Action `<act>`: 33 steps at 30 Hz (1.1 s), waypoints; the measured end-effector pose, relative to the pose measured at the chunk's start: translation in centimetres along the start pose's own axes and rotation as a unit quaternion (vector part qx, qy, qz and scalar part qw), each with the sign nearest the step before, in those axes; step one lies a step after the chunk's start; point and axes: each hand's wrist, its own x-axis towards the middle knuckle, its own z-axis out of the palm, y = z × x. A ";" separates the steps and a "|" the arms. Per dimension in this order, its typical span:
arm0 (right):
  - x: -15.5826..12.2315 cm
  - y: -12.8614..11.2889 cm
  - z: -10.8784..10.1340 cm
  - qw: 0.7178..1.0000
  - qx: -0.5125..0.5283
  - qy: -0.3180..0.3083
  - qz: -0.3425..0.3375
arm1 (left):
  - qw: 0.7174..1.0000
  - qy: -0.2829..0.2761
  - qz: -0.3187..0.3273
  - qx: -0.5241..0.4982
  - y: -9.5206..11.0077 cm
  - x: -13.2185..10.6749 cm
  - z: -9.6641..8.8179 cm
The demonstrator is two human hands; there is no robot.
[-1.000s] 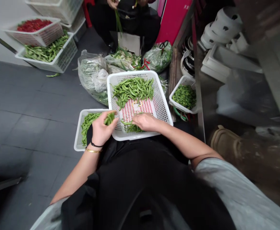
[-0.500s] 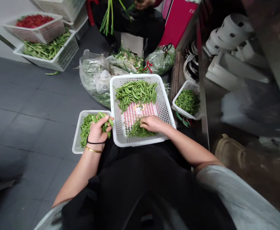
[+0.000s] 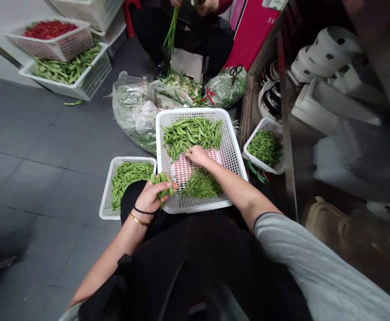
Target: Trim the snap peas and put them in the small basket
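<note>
A large white perforated basket (image 3: 234, 178) rests at my lap, with a heap of green pea pods (image 3: 198, 133) in its far half and a mound of thin green trimmings (image 3: 202, 183) nearer me. My left hand (image 3: 153, 196) is closed round several pea pods (image 3: 164, 182) at the basket's near left corner. Over the basket, my right hand (image 3: 197, 154) has its fingers pinched at the near edge of the heap; what they hold, if anything, is hidden. Beside it on the left, a smaller white basket (image 3: 105, 204) contains more pea pods (image 3: 129, 178).
Bagged greens (image 3: 131, 102) lie beyond the large basket. A small basket of leafy greens (image 3: 264, 147) stands at the right beside a metal shelf. Stacked baskets (image 3: 91, 78) with red and green vegetables are at upper left. Another person's hands (image 3: 210, 6) hold green stalks (image 3: 172, 33).
My right hand has moved from the trimmings up to the heap of pods. My left hand, still holding pods, has shifted right, from over the smaller basket to the large one's corner.
</note>
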 end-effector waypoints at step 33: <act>-18.5 -0.6 -2.9 0.912 -0.038 0.192 -0.361 | 0.968 -0.216 -0.028 0.123 -2.6 -0.9 2.6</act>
